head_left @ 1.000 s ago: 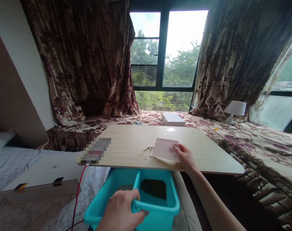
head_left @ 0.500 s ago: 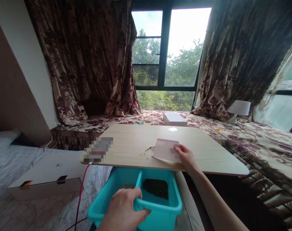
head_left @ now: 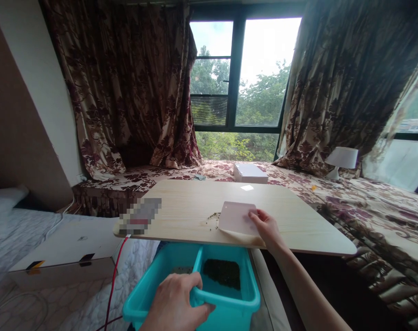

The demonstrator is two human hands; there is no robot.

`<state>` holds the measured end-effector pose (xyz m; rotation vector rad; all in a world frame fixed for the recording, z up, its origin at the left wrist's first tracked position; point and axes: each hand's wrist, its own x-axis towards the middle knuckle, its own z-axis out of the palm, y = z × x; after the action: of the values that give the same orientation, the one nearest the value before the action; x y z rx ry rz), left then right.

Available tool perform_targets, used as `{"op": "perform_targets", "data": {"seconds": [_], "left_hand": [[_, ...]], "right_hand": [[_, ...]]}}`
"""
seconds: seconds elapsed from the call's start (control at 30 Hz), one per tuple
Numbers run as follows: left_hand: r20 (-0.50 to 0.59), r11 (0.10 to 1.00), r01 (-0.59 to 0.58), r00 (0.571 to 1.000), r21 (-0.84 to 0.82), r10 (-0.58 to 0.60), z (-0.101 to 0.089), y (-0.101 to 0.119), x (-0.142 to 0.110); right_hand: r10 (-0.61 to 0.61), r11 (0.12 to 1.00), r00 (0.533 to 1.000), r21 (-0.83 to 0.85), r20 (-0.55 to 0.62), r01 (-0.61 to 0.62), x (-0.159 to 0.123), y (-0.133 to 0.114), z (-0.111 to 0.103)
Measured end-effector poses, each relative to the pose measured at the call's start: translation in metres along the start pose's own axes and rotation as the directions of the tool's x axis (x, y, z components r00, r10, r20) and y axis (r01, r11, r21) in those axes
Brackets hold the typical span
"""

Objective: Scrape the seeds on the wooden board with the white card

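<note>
My right hand (head_left: 266,225) pinches the right side of a translucent, pale pinkish flat scraper sheet (head_left: 237,216), which stands tilted on the light wooden tabletop (head_left: 195,197). Small dark crumbs (head_left: 214,217) lie scattered just left of the sheet. Below the table's near edge is a turquoise bin (head_left: 245,301) split into two compartments. Dark green-brown loose bits (head_left: 222,273) cover part of the right compartment's floor. My left hand (head_left: 181,296) grips the bin's front rim near the divider, thumb and fingers around it. Much of the left compartment is hidden behind that hand.
A pixelated flat object (head_left: 140,218) lies at the table's left end, with a red cable (head_left: 114,280) hanging from it. Left on the bed is a white box (head_left: 67,246). Beyond the table are another white box (head_left: 250,173) and a lamp (head_left: 343,158).
Almost nothing differs. The view has tilted up slightly; both hands keep their grips, and the sheet stays at nearly the same spot beside the crumbs.
</note>
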<state>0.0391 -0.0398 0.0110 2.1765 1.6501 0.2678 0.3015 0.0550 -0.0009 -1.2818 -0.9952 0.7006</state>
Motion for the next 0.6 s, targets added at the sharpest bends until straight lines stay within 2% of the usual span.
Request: {"op": "perform_targets", "data": {"seconds": [0.17, 0.6], "left_hand": [[-0.004, 1.000, -0.005, 1.000, -0.002, 0.005, 0.0001, -0.0004, 0.0002], [-0.009, 1.000, 0.005, 1.000, -0.007, -0.005, -0.0009, -0.0019, -0.0017]], "right_hand": [[-0.030, 1.000, 0.999, 0.001, -0.031, 0.030, 0.0015, 0.0047, 0.0028], [-0.008, 1.000, 1.000, 0.000, 0.022, 0.008, -0.0030, 0.0003, 0.0056]]}}
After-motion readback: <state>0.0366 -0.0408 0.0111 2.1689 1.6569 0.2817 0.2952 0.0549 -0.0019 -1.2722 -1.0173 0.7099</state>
